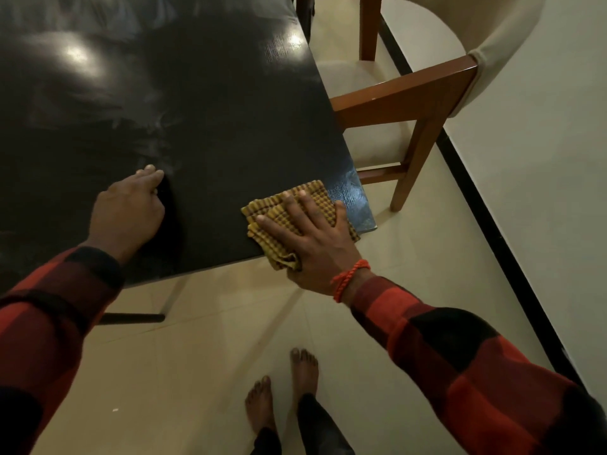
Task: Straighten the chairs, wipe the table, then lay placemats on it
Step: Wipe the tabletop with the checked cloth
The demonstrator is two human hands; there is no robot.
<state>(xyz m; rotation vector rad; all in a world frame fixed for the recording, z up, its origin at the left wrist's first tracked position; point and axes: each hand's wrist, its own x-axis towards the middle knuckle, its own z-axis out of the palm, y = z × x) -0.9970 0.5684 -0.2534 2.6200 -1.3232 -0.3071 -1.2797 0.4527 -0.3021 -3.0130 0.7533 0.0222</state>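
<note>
A dark glossy table (203, 103) fills the upper left. On its near right corner lies a folded yellow checked cloth (279, 211), part of it hanging over the front edge. My right hand (312, 238) presses flat on the cloth with fingers spread. My left hand (128, 208) rests on the tabletop to the left, its fingers loosely curled and holding nothing. A wooden chair (410, 93) with cream upholstery stands at the table's right side, its seat partly under the top.
A cream wall (542, 159) with a black skirting strip (492, 224) runs close behind the chair on the right. Beige floor tiles (197, 372) lie below. My bare feet (282, 389) stand near the table's front edge. A table leg (131, 318) shows underneath.
</note>
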